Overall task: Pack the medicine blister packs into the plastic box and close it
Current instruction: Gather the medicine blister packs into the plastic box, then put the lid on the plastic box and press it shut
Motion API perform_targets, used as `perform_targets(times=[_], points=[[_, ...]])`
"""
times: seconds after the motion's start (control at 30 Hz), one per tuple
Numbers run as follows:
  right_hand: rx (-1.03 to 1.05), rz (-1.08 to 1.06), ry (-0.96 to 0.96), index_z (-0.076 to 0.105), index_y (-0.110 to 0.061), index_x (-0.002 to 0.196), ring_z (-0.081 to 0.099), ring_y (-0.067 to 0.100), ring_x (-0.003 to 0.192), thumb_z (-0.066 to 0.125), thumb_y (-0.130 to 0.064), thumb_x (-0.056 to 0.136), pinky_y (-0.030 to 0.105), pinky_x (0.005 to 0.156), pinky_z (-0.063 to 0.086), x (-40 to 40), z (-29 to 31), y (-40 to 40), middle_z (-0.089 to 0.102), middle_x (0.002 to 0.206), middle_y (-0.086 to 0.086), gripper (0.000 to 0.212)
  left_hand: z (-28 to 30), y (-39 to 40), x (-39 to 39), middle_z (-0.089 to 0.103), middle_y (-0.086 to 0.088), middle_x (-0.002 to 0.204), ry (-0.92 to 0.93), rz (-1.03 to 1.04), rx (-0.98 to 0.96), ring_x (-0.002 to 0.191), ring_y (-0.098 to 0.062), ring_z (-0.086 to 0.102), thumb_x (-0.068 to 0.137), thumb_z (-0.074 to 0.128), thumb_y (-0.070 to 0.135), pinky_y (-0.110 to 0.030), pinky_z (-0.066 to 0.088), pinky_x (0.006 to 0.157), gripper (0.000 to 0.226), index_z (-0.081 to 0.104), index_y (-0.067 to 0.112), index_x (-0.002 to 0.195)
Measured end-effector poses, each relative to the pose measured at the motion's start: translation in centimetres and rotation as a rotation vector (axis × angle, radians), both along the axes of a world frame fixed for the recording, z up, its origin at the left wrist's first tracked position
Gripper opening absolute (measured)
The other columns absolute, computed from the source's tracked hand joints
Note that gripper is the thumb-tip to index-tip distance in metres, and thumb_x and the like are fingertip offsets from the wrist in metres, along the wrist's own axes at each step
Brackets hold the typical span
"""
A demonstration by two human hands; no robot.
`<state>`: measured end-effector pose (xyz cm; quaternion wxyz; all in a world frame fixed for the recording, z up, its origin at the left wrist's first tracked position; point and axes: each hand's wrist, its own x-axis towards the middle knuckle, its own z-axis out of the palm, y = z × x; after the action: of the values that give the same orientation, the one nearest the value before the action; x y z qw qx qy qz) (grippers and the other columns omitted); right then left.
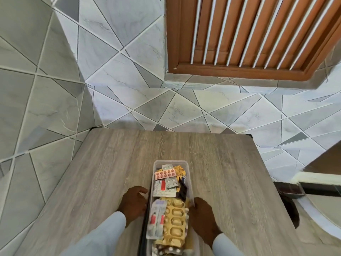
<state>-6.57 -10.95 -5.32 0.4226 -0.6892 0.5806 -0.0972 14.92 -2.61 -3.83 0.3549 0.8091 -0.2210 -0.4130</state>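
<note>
Clear plastic box, lidless, brims with gold, pink and silver blister packs.

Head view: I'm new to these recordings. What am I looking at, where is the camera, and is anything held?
There is no machine here. One wide-angle camera worn on a person's head looks forward and down, so the walls bend. On the table stands a long clear box, open, filled with blister packs: pink, silver and gold. The left hand and right hand, in pale sleeves, lie at the box's two sides. The right touches its edge; a dark strip runs beside the left. Neither clearly grips anything; the picture is blurred.
</note>
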Motion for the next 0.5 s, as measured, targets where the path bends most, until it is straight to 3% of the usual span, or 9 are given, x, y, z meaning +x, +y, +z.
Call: perform_targets(times=[0.1, 0.2, 0.37, 0.5], points=[[-0.044, -0.037, -0.029, 0.065, -0.011, 0.089, 0.063, 0.022, 0.082, 0.047, -0.014, 0.092, 0.034, 0.075, 0.051, -2.3, 0.7, -2.1, 0.067, 0.088, 0.004, 0.019, -1.0, 0.2, -0.2, 0.064, -0.009, 0.095, -0.13, -0.057, 0.081, 0.075, -0.022, 0.062, 0.088, 0.058, 0.016, -0.035, 0.056, 0.071, 0.011, 0.058, 0.019, 0.099], [-0.09, -0.099, -0.039, 0.066, -0.011, 0.089, 0.065, 0.026, 0.079, 0.05, -0.011, 0.091, 0.04, 0.076, 0.054, -4.6, 1.4, -3.8, 0.069, 0.087, 0.006, 0.017, -2.0, 0.1, -1.1, 0.06, -0.007, 0.097, -0.228, -0.193, 0.182, 0.082, -0.021, 0.06, 0.087, 0.062, 0.024, -0.027, 0.048, 0.072, 0.024, 0.052, 0.015, 0.107], [-0.113, -0.172, 0.057, 0.066, -0.011, 0.099, 0.063, 0.029, 0.091, 0.05, -0.011, 0.09, 0.043, 0.084, 0.053, -7.3, 1.4, -4.7, 0.066, 0.098, 0.008, 0.018, -3.3, -0.8, -1.8, 0.057, -0.007, 0.111, -0.398, -0.332, 0.317, 0.085, -0.017, 0.052, 0.088, 0.042, 0.007, -0.027, 0.045, 0.076, 0.02, 0.048, 0.011, 0.107], [-0.043, -0.206, 0.099, 0.066, -0.015, 0.097, 0.064, 0.027, 0.089, 0.049, -0.015, 0.089, 0.041, 0.083, 0.054, -7.7, 0.6, -3.7, 0.066, 0.095, 0.005, 0.018, -3.9, -0.7, -1.3, 0.058, -0.011, 0.117, -0.424, -0.325, 0.367, 0.101, -0.025, 0.059, 0.089, 0.041, 0.01, -0.032, 0.049, 0.083, 0.024, 0.048, 0.008, 0.113]])
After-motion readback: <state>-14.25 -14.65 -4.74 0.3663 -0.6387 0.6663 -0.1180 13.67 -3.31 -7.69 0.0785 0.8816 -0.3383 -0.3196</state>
